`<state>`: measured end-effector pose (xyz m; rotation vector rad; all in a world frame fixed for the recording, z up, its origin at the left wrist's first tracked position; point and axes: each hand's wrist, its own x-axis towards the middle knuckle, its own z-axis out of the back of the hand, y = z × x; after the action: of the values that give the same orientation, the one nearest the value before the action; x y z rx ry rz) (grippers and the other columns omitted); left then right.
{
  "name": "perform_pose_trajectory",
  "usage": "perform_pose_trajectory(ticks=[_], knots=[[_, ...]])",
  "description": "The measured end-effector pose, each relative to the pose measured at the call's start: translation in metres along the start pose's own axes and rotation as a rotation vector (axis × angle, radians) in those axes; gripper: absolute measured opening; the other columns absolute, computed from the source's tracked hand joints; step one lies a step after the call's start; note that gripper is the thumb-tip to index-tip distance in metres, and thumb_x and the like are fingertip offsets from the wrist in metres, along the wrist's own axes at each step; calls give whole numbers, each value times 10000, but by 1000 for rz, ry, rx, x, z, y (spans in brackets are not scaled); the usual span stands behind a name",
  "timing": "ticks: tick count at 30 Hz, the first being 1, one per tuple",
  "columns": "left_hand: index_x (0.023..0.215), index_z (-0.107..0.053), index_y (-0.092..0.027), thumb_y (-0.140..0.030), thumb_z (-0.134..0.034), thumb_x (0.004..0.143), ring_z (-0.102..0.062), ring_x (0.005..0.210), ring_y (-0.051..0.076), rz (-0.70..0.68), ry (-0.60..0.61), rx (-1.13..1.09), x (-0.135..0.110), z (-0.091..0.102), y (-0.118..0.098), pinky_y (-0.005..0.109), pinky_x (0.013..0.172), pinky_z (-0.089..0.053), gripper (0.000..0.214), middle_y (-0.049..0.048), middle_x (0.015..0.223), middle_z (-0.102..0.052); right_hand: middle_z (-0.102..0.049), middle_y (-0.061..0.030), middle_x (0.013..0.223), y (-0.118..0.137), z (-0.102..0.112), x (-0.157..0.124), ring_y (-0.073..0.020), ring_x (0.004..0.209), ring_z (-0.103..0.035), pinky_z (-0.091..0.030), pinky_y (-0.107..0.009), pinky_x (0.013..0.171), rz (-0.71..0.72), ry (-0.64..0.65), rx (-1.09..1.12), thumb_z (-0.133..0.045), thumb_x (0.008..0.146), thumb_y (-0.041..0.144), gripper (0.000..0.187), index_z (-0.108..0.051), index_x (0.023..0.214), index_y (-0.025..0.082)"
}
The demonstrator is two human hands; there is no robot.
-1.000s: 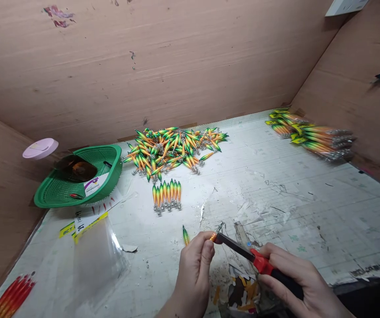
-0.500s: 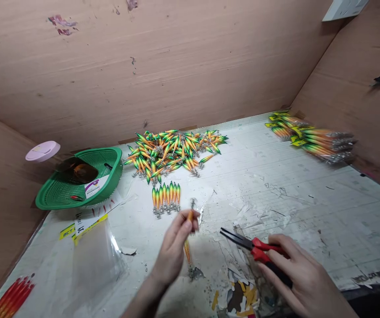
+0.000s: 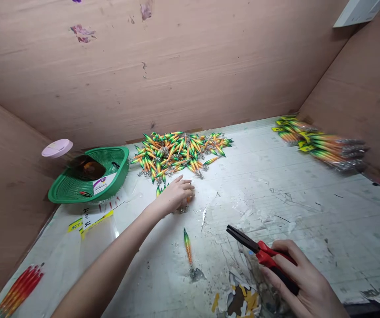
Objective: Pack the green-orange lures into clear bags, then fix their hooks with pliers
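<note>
My left hand (image 3: pixel 174 196) reaches over a row of green-and-orange fishing lures (image 3: pixel 159 191), hiding most of it. Its fingers curl down around a lure (image 3: pixel 188 201) at the row's right end; the thumb is mostly hidden. My right hand (image 3: pixel 304 278) grips red-and-black pliers (image 3: pixel 264 254), whose narrow dark jaws point left and look nearly closed, with nothing in them. A single lure (image 3: pixel 187 246) lies on the table between my hands, hooks toward me. Behind the row spreads a large heap of similar lures (image 3: pixel 179 152).
A green basket (image 3: pixel 122 170) with dark glasses and a label stands at left, beside a pink-lidded object (image 3: pixel 57 148). Clear plastic bags with yellow headers (image 3: pixel 99 221) lie nearer. Red lures (image 3: pixel 22 289) sit front left, packed lures (image 3: pixel 335 148) back right. The worn tabletop is torn in front.
My left hand has carried a lure away from me to the right end of the row. The pliers stay in my right hand. The camera view has shifted slightly.
</note>
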<state>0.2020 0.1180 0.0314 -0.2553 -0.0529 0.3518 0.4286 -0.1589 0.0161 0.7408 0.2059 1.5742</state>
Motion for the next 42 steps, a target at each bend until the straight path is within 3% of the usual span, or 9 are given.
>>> perform_pose_trajectory(ticks=[3,6,11,17,20,24,31,38,42], knots=[[1022,-709,-184,-18,-428,900,-567,1089,264,9,-19,4,-28,0,-26,442,894,-436,349,111,1097,-720,-536,-55,993,-3,0,-2,-146,852,-653,-553,-182,701,-19,0,6,-543,930,305,116,-634,939,233],[945,-699,-215,-35,-521,860,-560,962,228,-78,73,-19,-56,-7,-49,351,786,-437,267,59,991,-709,-543,-55,988,-2,-1,-2,-155,863,-648,-553,-193,706,-42,18,19,-552,926,317,122,-644,940,239],[915,-623,-198,-141,-520,920,-492,990,253,29,114,-141,-79,-18,-62,407,855,-387,118,84,1038,-636,-553,-51,970,8,-8,2,-152,874,-640,-543,-184,723,-62,21,111,-556,925,307,108,-630,905,231],[991,-463,-211,-335,-436,973,-479,769,149,529,-124,-1147,-82,-13,-103,293,714,-386,128,17,885,-555,-594,-27,941,20,-9,2,-132,871,-656,-532,-134,737,-125,44,265,-538,935,272,104,-623,882,241],[1044,-442,-220,-432,-504,938,-295,600,99,616,-205,-1557,-79,-22,-131,239,580,-271,245,-61,734,-379,-604,-18,922,28,-5,2,-125,855,-662,-530,-121,736,-136,43,322,-541,930,277,119,-628,856,247],[1103,-502,-195,-569,-459,935,-169,557,95,653,-277,-1771,-72,-32,-152,239,524,-179,412,-78,672,-263,-604,-26,955,38,-5,2,-133,877,-666,-533,-127,750,-175,71,355,-565,918,291,101,-635,863,244],[989,-557,-180,-511,-563,909,-413,556,75,649,-379,-1733,-68,-28,-164,235,587,-338,341,-23,702,-533,-589,-29,980,49,-7,1,-134,894,-657,-538,-138,759,-161,58,331,-581,912,294,73,-640,911,252],[1180,-634,-197,-503,-451,964,-472,709,129,722,-531,-1333,-72,-28,-169,250,637,-376,417,19,780,-539,-569,-38,983,51,-7,3,-129,888,-656,-544,-137,750,-92,55,247,-574,917,268,49,-610,926,237],[1204,-614,-203,-478,-468,964,-459,601,97,712,-539,-1288,-72,-32,-170,240,549,-381,393,18,832,-538,-574,-45,970,53,-8,5,-135,865,-662,-552,-148,733,-78,59,226,-568,922,272,63,-613,936,231]])
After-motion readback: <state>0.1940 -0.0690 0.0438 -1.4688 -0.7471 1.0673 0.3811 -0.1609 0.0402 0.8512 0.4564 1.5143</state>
